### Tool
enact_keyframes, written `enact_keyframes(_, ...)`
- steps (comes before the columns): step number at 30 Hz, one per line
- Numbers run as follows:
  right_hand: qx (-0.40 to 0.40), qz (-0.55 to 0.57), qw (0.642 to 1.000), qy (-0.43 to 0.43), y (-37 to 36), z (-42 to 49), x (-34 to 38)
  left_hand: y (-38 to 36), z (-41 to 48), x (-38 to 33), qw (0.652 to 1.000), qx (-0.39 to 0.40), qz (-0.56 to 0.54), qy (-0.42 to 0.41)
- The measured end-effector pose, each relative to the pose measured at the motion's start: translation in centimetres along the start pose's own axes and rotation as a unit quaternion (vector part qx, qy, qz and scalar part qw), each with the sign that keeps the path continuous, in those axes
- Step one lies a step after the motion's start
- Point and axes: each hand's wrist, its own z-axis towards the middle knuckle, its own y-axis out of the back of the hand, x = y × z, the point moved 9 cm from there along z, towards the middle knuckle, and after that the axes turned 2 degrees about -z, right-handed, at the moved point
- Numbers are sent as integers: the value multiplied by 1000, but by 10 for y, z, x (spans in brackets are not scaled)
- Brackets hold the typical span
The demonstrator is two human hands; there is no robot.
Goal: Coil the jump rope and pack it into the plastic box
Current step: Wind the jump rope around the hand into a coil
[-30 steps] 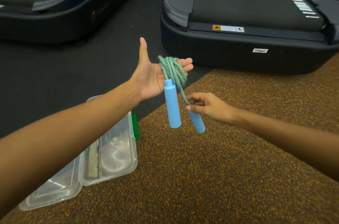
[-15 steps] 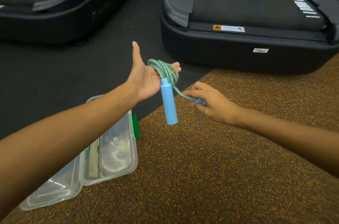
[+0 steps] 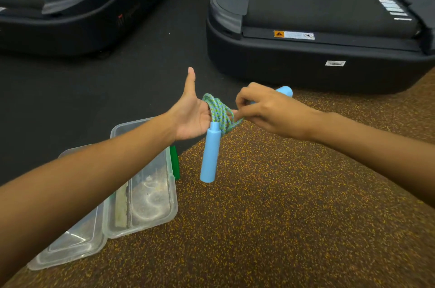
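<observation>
1. Two bare hands meet over the floor: the left hand (image 3: pixel 191 114) is spread flat with the thumb up, and the blue-green braided jump rope (image 3: pixel 220 111) is coiled around its fingers.
2. One light blue cylindrical plastic handle (image 3: pixel 210 153) hangs straight down from the coils.
3. The right hand (image 3: pixel 268 108) pinches the rope just right of the coils, fingers clenched around the second blue handle (image 3: pixel 285 91), whose end pokes out on the far side.
4. The clear plastic box (image 3: pixel 141 195) lies open on the near left of the brown speckled floor (image 3: pixel 282 217), its lid (image 3: pixel 68 247) flat beside it.
</observation>
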Motion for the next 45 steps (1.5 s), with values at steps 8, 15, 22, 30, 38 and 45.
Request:
enact_keyframes(8, 2, 139, 989, -50, 5, 8, -7, -23, -8, 22, 994, 63, 38, 79)
enact_keyframes(15, 38, 251, 960, -122, -4, 11, -16, -31, -11, 40, 981, 120, 67, 138)
enact_keyframes(22, 60, 364, 912, -179, -16, 7, -30, -41, -13, 43, 981, 92, 100, 136)
enact_keyframes(30, 102, 504, 824, -239, -39, -10, -33, -36, -4, 39, 976, -4, 193, 98)
enact_keyframes(38, 128, 609, 738, -261, -61, -24, -22, -27, 1, 37, 968, -15, 232, 93)
enact_keyframes(45, 124, 624, 720, -278, -77, -29, -12, -14, -1, 45, 956, -22, 259, 138)
